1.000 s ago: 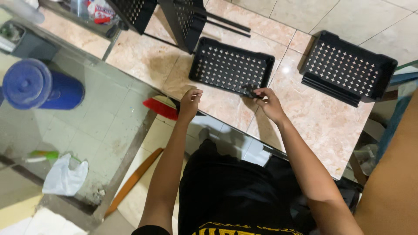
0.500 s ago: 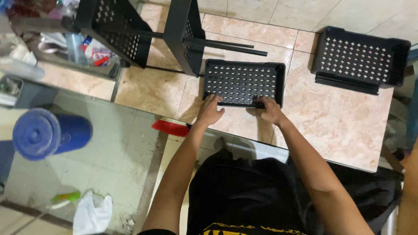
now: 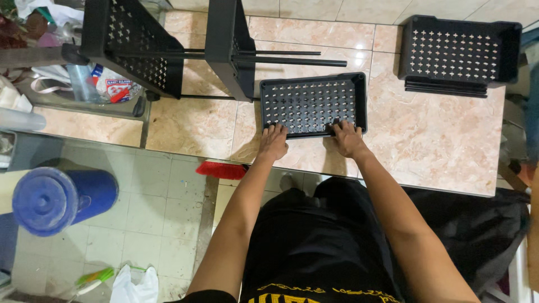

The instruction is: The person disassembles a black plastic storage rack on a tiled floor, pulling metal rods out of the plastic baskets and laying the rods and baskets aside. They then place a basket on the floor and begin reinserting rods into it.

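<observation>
Both hands have been brought forward since the earlier frames, from the bare tiles onto the near edge of the black perforated tray [image 3: 312,104], which is now gripped at two places. Earlier, a small dark object was pinched at the right hand; it is no longer seen.

The left hand [image 3: 273,141] is curled over the near rim of the tray toward its left corner, fingers hooked inside the wall. The right hand [image 3: 348,138] is closed on the same rim toward the right corner, its fingers likewise laid over the edge. The tray is set flat on the pinkish marble-patterned floor tiles [image 3: 438,140], open side up, just in front of the person's knees.

Just beyond the tray's far-left corner, a partly assembled black shelf rack [image 3: 168,47] is laid on its side, with thin black rods [image 3: 297,59] stretched from it across the tiles above the tray. A second stack of black perforated trays [image 3: 457,53] is placed well apart, at the upper right. A red brush [image 3: 222,170] is seen just beside the left forearm, at the step's edge. On the lower, paler floor at the left, a blue water jug [image 3: 56,199] is lying on its side.
</observation>
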Action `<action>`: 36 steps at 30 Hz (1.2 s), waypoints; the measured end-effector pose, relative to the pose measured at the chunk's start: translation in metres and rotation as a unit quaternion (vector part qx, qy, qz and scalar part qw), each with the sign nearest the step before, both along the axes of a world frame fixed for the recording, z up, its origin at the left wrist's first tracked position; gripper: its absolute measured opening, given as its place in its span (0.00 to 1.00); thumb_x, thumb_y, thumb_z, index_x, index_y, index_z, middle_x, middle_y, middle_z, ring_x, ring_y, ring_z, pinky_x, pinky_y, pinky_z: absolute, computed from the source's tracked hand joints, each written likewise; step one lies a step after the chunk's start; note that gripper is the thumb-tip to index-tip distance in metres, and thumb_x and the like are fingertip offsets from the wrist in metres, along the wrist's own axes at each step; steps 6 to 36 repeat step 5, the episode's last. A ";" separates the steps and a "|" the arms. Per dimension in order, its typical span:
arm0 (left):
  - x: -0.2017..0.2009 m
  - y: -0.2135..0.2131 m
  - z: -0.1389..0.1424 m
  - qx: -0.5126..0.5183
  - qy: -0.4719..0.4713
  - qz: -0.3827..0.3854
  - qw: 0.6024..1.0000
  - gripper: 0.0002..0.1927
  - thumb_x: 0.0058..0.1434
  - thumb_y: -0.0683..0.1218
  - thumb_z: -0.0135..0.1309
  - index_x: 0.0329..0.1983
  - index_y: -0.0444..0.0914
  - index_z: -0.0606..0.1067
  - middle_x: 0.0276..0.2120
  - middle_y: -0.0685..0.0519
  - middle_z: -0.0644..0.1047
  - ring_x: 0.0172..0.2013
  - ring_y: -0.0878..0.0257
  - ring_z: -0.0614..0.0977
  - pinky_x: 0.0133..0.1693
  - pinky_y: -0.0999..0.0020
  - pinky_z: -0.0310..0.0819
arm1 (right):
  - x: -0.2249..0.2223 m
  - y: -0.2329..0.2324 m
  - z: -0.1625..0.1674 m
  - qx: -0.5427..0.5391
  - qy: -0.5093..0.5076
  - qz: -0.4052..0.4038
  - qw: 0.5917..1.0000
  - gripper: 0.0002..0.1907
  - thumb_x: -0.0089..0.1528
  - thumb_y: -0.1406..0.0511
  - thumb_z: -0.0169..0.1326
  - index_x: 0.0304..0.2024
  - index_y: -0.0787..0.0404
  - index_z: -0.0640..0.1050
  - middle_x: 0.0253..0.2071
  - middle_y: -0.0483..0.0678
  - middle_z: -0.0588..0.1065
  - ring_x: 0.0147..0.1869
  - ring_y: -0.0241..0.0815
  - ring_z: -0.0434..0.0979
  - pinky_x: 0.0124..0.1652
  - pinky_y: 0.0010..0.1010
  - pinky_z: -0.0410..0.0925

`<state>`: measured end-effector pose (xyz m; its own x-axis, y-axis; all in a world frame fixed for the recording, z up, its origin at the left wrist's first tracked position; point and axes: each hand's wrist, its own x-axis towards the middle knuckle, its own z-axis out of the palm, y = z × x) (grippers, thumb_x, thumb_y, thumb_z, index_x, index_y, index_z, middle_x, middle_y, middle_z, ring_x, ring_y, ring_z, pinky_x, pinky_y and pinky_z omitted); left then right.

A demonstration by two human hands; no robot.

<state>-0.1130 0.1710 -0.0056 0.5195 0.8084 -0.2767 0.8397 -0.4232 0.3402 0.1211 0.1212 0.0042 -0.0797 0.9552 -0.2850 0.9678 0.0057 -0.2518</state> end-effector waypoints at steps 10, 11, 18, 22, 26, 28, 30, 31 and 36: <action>-0.005 0.004 -0.006 -0.005 -0.020 -0.002 1.000 0.24 0.58 0.46 0.57 0.60 0.40 0.73 0.59 0.47 0.72 0.62 0.50 0.69 0.60 0.55 0.61 | -0.006 -0.010 0.002 -0.036 0.044 -0.008 0.998 0.32 0.60 0.59 0.55 0.67 0.52 0.69 0.64 0.56 0.66 0.71 0.57 0.63 0.62 0.57 0.56; -0.005 0.004 -0.006 -0.005 -0.020 -0.002 1.000 0.24 0.58 0.46 0.57 0.60 0.40 0.73 0.59 0.47 0.72 0.62 0.50 0.69 0.60 0.55 0.61 | -0.006 -0.010 0.002 -0.036 0.044 -0.008 0.998 0.32 0.60 0.59 0.55 0.67 0.52 0.69 0.64 0.56 0.66 0.71 0.57 0.63 0.62 0.57 0.56; -0.005 0.004 -0.006 -0.005 -0.020 -0.002 1.000 0.24 0.58 0.46 0.57 0.60 0.40 0.73 0.59 0.47 0.72 0.62 0.50 0.69 0.60 0.55 0.61 | -0.006 -0.010 0.002 -0.036 0.044 -0.008 0.998 0.32 0.60 0.59 0.55 0.67 0.52 0.69 0.64 0.56 0.66 0.71 0.57 0.63 0.62 0.57 0.56; -0.005 0.004 -0.006 -0.005 -0.020 -0.002 1.000 0.24 0.58 0.46 0.57 0.60 0.40 0.73 0.59 0.47 0.72 0.62 0.50 0.69 0.60 0.55 0.61 | -0.006 -0.010 0.002 -0.036 0.044 -0.008 0.998 0.32 0.60 0.59 0.55 0.67 0.52 0.69 0.64 0.56 0.66 0.71 0.57 0.63 0.62 0.57 0.56; -0.005 0.004 -0.006 -0.005 -0.020 -0.002 1.000 0.24 0.58 0.46 0.57 0.60 0.40 0.73 0.59 0.47 0.72 0.62 0.50 0.69 0.60 0.55 0.61 | -0.006 -0.010 0.002 -0.036 0.044 -0.008 0.998 0.32 0.60 0.59 0.55 0.67 0.52 0.69 0.64 0.56 0.66 0.71 0.57 0.63 0.62 0.57 0.56; -0.005 0.004 -0.006 -0.005 -0.020 -0.002 1.000 0.24 0.58 0.46 0.57 0.60 0.40 0.73 0.59 0.47 0.72 0.62 0.50 0.69 0.60 0.55 0.61 | -0.006 -0.010 0.002 -0.036 0.044 -0.008 0.998 0.32 0.60 0.59 0.55 0.67 0.52 0.69 0.64 0.56 0.66 0.71 0.57 0.63 0.62 0.57 0.56; -0.005 0.004 -0.006 -0.005 -0.020 -0.002 1.000 0.24 0.58 0.46 0.57 0.60 0.40 0.73 0.59 0.47 0.72 0.62 0.50 0.69 0.60 0.55 0.61 | -0.006 -0.010 0.002 -0.036 0.044 -0.008 0.998 0.32 0.60 0.59 0.55 0.67 0.52 0.69 0.64 0.56 0.66 0.71 0.57 0.63 0.62 0.57 0.56; -0.005 0.004 -0.006 -0.005 -0.020 -0.002 1.000 0.24 0.58 0.46 0.57 0.60 0.40 0.73 0.59 0.47 0.72 0.62 0.50 0.69 0.60 0.55 0.61 | -0.006 -0.010 0.002 -0.036 0.044 -0.008 0.998 0.32 0.60 0.59 0.55 0.67 0.52 0.69 0.64 0.56 0.66 0.71 0.57 0.63 0.62 0.57 0.56; -0.005 0.004 -0.006 -0.005 -0.020 -0.002 1.000 0.24 0.58 0.46 0.57 0.60 0.40 0.73 0.59 0.47 0.72 0.62 0.50 0.69 0.60 0.55 0.61 | -0.006 -0.010 0.002 -0.036 0.044 -0.008 0.998 0.32 0.60 0.59 0.55 0.67 0.52 0.69 0.64 0.56 0.66 0.71 0.57 0.63 0.62 0.57 0.56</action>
